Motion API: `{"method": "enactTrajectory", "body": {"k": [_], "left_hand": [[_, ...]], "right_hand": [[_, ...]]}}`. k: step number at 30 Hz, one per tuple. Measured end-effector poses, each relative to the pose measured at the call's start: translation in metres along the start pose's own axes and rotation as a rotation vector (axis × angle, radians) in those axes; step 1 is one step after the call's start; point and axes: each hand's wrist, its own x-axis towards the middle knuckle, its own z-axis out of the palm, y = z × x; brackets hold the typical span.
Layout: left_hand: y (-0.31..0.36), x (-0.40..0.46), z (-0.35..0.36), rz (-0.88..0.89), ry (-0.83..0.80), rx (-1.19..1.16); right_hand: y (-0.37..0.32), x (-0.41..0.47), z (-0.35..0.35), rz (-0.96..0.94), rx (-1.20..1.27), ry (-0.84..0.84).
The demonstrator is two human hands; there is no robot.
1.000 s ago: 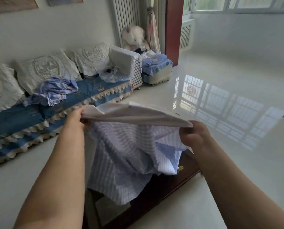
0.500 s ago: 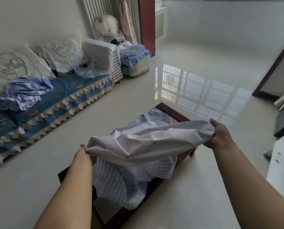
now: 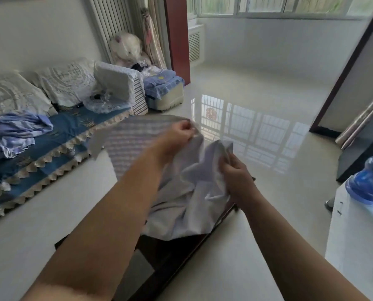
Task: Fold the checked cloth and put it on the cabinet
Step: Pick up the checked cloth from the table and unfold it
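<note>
The checked cloth point(image 3: 135, 140), pale blue and white, hangs in the air in front of me, partly blurred. My left hand point(image 3: 178, 135) grips its upper edge, raised and reaching forward. My right hand point(image 3: 235, 172) grips a bunched fold of the same cloth lower and to the right. The two hands are close together. The cloth's lower part point(image 3: 187, 213) drapes onto a low dark wooden table point(image 3: 172, 263) below. Which piece of furniture is the cabinet I cannot tell.
A blue-covered sofa point(image 3: 61, 137) with lace cushions and a crumpled blue garment point(image 3: 14, 133) runs along the left. Glossy floor point(image 3: 257, 109) spreads ahead. A white unit point(image 3: 354, 246) with a blue water bottle point(image 3: 372, 181) stands at the right.
My hands have come together: the left rose and moved forward to the right, the right came in toward it. The cloth, stretched wide before, now bunches between them.
</note>
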Motion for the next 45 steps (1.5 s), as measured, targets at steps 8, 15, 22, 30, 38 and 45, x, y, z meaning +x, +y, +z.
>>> {"method": "enactTrajectory", "body": {"k": [8, 15, 22, 30, 38, 45], "left_hand": [[0.055, -0.007, 0.115, -0.05, -0.469, 0.154], [0.061, -0.022, 0.206, -0.096, -0.601, -0.02], [0.08, -0.036, 0.302, -0.042, -0.676, 0.145], [0.138, -0.052, 0.383, 0.149, -0.931, 0.26], [0.165, -0.027, 0.379, 0.417, -0.845, 0.602], [0.177, -0.011, 0.34, 0.447, -1.079, 0.687]], "right_hand": [[-0.027, -0.037, -0.093, 0.027, -0.094, -0.374], [-0.01, -0.065, -0.182, 0.05, -0.04, 0.085], [0.018, -0.087, -0.28, 0.187, -0.5, 0.24], [0.041, -0.12, -0.368, 0.172, -0.533, 0.384], [0.033, -0.152, -0.4, -0.037, -0.472, 0.755], [-0.012, -0.134, -0.376, -0.046, -0.465, 0.297]]}}
